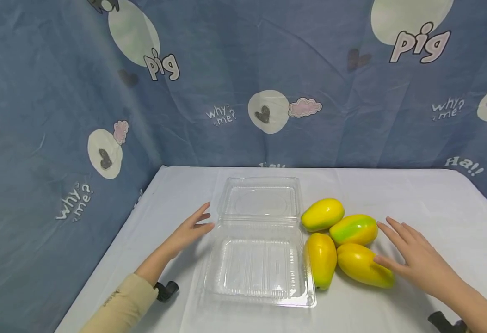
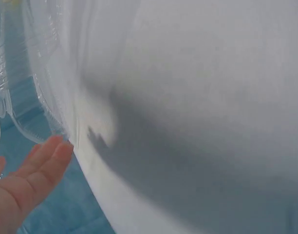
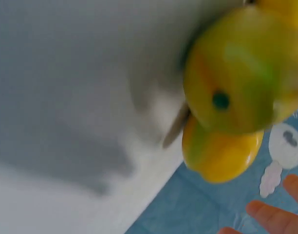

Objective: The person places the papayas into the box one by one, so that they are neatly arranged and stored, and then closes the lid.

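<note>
A clear plastic clamshell box lies open on the white table, its lid folded back to the far side. Four is avoided here: several yellow-green mangoes lie in a cluster against the box's right side. My left hand hovers left of the box, fingers extended and holding nothing; the left wrist view shows the same fingers near the box's edge. On the other side, my right hand is beside the mangoes, fingers spread, with nothing held. In the right wrist view a mango looms close, fingertips below it.
The white-covered table ends at a blue patterned cloth hanging behind and at the left. A black wrist-worn device sits by the left sleeve, another black device by the right wrist.
</note>
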The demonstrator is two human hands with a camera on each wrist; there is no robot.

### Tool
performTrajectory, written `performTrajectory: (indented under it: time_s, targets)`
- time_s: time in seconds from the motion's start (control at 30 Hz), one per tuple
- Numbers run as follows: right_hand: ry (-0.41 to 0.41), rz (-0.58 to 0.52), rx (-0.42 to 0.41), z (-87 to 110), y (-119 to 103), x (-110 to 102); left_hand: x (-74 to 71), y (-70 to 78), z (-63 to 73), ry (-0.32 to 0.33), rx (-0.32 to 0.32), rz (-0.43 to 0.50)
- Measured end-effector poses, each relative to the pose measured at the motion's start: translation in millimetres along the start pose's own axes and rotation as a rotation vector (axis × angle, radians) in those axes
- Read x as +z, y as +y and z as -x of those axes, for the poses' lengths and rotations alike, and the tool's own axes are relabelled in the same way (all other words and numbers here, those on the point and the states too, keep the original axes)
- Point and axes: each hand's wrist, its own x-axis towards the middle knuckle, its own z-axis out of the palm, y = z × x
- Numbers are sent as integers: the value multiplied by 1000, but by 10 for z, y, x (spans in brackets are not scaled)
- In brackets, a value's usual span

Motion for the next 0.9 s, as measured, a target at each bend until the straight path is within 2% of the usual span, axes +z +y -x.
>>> performTrajectory:
  time_s: [0.1, 0.3, 0.53, 0.7, 0.9]
  targets:
    - [21, 10, -31, 57, -57, 48, 12, -47, -10, -18, -12, 44]
    - [16, 13, -38, 144, -133, 162, 48, -118, -51, -31, -48, 107]
    - [-24, -94, -19, 203, -174, 250, 56, -146, -54, -72, -99, 228]
    - [-4, -142, -63, 187, -149, 273, 43, -160, -58, -99, -89, 263]
    - [-53, -175, -57, 166, -101, 306, 37, -152, -85, -121, -71, 261]
